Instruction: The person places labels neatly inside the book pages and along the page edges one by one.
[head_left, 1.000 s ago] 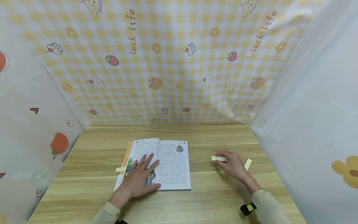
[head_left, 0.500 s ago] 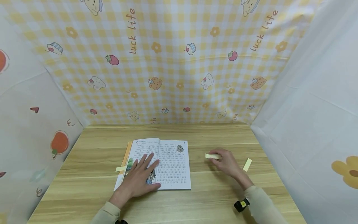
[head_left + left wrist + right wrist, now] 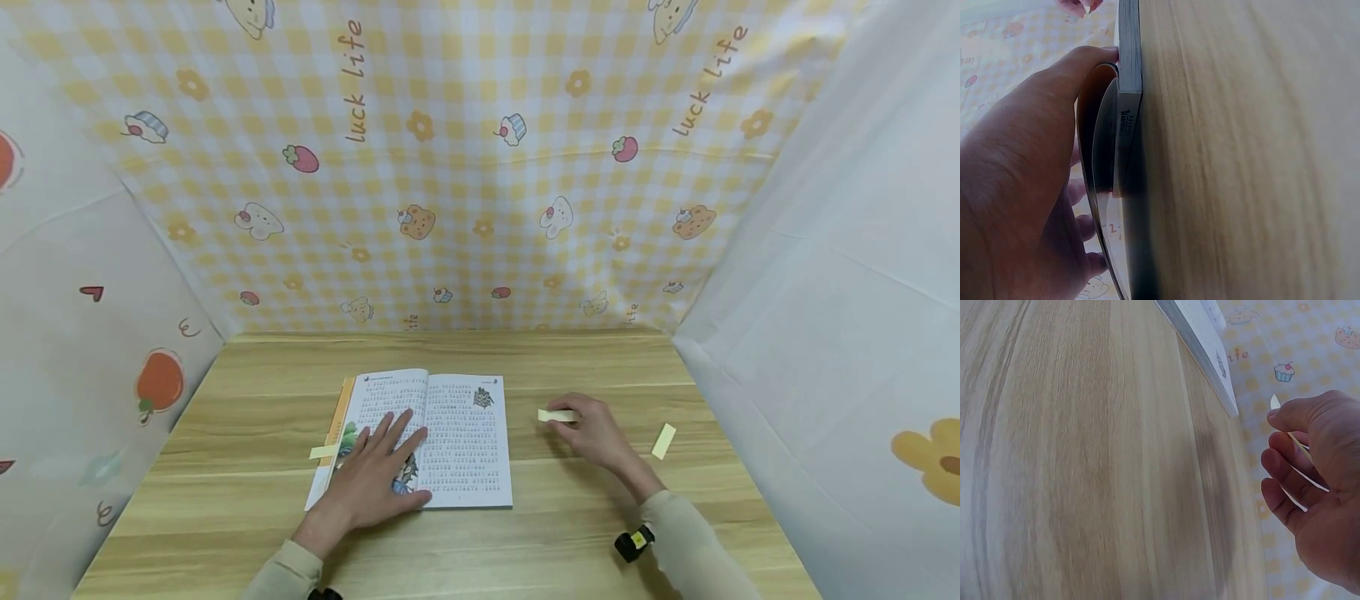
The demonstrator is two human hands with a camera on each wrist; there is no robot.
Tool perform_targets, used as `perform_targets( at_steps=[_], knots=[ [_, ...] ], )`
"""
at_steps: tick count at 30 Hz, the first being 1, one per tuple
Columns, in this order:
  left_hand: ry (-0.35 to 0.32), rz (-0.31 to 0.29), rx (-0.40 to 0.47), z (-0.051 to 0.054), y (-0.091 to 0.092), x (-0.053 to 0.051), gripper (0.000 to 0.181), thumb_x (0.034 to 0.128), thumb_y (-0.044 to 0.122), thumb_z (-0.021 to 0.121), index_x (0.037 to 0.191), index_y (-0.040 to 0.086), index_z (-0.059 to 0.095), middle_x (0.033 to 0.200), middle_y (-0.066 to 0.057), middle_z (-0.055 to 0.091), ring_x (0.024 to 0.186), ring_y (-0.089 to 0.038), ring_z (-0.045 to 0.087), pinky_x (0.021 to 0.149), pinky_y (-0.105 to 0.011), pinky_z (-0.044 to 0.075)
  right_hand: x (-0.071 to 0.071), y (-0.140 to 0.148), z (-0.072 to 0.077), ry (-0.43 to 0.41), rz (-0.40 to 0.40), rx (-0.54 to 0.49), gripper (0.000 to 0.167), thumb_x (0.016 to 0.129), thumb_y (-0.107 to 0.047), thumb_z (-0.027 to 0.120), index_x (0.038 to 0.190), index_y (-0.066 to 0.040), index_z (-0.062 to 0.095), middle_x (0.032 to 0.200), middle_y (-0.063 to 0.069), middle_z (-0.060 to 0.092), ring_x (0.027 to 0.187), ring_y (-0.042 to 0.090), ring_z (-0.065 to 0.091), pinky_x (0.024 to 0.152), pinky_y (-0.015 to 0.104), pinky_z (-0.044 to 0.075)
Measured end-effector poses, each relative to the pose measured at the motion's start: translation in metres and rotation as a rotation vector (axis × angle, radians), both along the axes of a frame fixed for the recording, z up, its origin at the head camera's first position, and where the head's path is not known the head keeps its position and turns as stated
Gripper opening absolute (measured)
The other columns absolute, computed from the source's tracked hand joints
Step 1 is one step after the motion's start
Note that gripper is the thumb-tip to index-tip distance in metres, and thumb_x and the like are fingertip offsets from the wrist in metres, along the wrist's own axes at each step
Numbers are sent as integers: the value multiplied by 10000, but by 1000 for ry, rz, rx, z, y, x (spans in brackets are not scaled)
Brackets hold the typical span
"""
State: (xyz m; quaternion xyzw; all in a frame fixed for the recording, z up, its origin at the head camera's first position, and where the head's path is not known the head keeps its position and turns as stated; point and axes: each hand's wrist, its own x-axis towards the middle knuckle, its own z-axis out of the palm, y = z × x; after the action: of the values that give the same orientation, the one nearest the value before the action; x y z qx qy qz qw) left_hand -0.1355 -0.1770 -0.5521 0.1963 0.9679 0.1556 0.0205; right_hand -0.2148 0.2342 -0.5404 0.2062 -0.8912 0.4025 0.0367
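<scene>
An open book (image 3: 465, 442) with printed text and pictures lies on the wooden table. Across its left page my left hand (image 3: 371, 482) rests with spread fingers; the left wrist view shows the thumb at the book's lower edge and the left pages bowed. My right hand (image 3: 592, 429) pinches a pale yellow paper strip (image 3: 555, 415) between thumb and fingers, to the right of the book and apart from it. In the right wrist view the strip (image 3: 1299, 447) appears nearly edge-on. Another yellow strip (image 3: 322, 452) sticks out from the book's left edge.
One more yellow strip (image 3: 663, 441) lies on the table (image 3: 525, 550) to the right of my right hand. A checked cloth (image 3: 465, 167) hangs behind the table, and white cloths hang at both sides.
My right hand has moved left toward the book with the yellow strip in its fingers, uncovering more of the strip on the table. The left hand has stayed on the page.
</scene>
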Motion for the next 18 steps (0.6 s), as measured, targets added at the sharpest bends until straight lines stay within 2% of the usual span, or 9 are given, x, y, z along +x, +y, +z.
perform_targets(
  at_steps=[10, 18],
  knots=[
    [6, 1, 3, -1, 0, 0, 978, 957, 735, 761, 1744, 237, 462, 1903, -122, 237, 1758, -464, 238, 1375, -765, 276, -5, -13, -1, -15, 13, 1, 229, 976, -30, 863, 1201, -35, 824, 1218, 145, 827, 1110, 315, 824, 894, 250, 700],
    [10, 1, 6, 0, 0, 0, 979, 956, 735, 760, 1741, 230, 467, 1901, -128, 243, 1754, -472, 246, 1371, -769, 279, -9, -20, -3, -50, 27, -17, 211, 992, -35, 852, 1201, -34, 822, 1206, 129, 820, 1086, 260, 813, 899, 240, 696]
  ],
)
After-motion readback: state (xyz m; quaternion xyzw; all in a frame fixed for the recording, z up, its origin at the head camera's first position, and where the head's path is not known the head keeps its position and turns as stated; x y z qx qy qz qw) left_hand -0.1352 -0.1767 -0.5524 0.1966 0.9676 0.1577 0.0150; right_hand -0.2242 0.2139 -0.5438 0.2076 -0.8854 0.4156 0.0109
